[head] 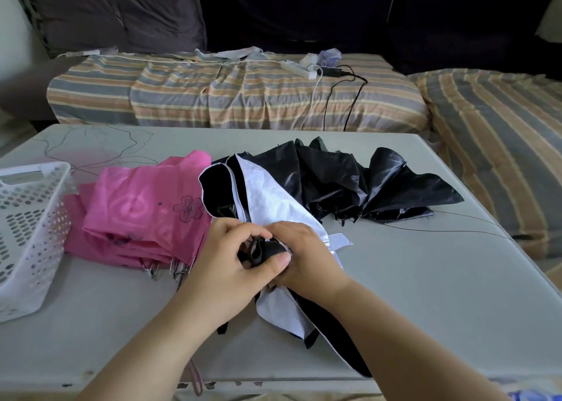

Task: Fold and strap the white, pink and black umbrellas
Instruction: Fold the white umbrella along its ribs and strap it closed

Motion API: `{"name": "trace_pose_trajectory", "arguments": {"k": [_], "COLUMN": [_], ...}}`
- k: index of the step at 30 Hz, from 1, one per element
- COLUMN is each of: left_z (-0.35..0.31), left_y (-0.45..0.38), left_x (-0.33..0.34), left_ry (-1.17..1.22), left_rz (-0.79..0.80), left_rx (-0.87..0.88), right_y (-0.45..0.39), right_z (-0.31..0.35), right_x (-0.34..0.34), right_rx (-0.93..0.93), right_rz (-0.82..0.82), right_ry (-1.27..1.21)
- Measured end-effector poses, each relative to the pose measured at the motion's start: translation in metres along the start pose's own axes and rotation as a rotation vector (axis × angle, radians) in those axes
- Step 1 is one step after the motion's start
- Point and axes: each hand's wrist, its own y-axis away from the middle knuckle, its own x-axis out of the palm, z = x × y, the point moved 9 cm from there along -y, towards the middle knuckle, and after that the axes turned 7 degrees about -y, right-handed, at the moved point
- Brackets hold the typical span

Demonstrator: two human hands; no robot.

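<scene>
White umbrella [273, 200]: middle of table [425, 294], both hands grip it.
Left hand [225, 260]: fingers curled on its black folds.
Right hand [307, 254]: curled round the same bunch.
Pink umbrella [140, 212]: left of white one.
Black umbrella [365, 181]: right.

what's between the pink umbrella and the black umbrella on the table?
Head view: the white umbrella, with its black lining, lies between the pink umbrella and black umbrella; both hands grip its near part.

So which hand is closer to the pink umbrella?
Left. The left hand grips the white umbrella right beside the pink umbrella, nearly at its edge. The right hand sits on the far side of the left hand, farther away.
</scene>
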Motion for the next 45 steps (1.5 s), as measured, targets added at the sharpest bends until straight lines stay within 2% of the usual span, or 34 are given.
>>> {"name": "trace_pose_trajectory", "arguments": {"k": [9,11,13,14,16,19,22,24,28,29,31,33,35,38,41,45], "left_z": [0.014,0.018,0.021,0.021,0.019,0.015,0.016,0.022,0.028,0.030,0.036,0.048,0.056,0.045,0.025,0.011], "left_y": [-0.010,-0.012,-0.013,-0.013,-0.012,-0.008,0.001,0.004,-0.001,-0.002,-0.001,0.004,0.013,0.021,0.025,0.030], "left_x": [-0.017,-0.020,-0.022,-0.021,-0.018,-0.014,0.001,0.008,0.002,-0.003,-0.012,-0.016,-0.014,-0.013,-0.016,-0.011], "left_ry": [0.124,0.160,0.169,0.149,0.049,-0.187,-0.438,-0.466,-0.315,-0.231,-0.049,0.149,0.403,0.634,0.794,0.751], "left_rz": [-0.100,-0.121,-0.127,-0.116,-0.071,-0.010,0.132,0.194,0.117,0.079,-0.004,-0.085,-0.143,-0.220,-0.283,-0.311], "left_rx": [-0.067,-0.074,-0.078,-0.073,-0.047,0.000,0.008,-0.030,-0.044,-0.081,-0.188,-0.330,-0.463,-0.492,-0.426,-0.376], "right_y": [0.001,0.003,0.004,0.003,0.001,0.005,0.010,0.014,0.025,0.027,0.032,0.039,0.045,0.044,0.045,0.038], "right_z": [0.004,0.007,0.012,0.015,0.012,0.005,0.003,0.001,-0.007,-0.010,-0.017,-0.024,-0.023,-0.006,0.007,0.022], "right_x": [-0.001,-0.004,-0.014,-0.018,-0.015,0.000,0.008,0.010,-0.004,-0.014,-0.030,-0.044,-0.057,-0.061,-0.049,-0.022], "right_rx": [0.091,0.072,-0.004,-0.035,0.048,0.204,0.225,0.230,0.358,0.383,0.427,0.549,0.674,0.716,0.853,0.869], "right_rz": [0.091,0.054,-0.068,-0.114,-0.069,0.112,0.182,0.222,0.319,0.321,0.327,0.263,0.118,0.051,-0.039,-0.283], "right_ry": [-0.174,-0.174,0.012,0.135,0.252,0.300,0.267,0.199,-0.116,-0.120,0.057,0.185,0.193,0.201,-0.138,-0.675]}}
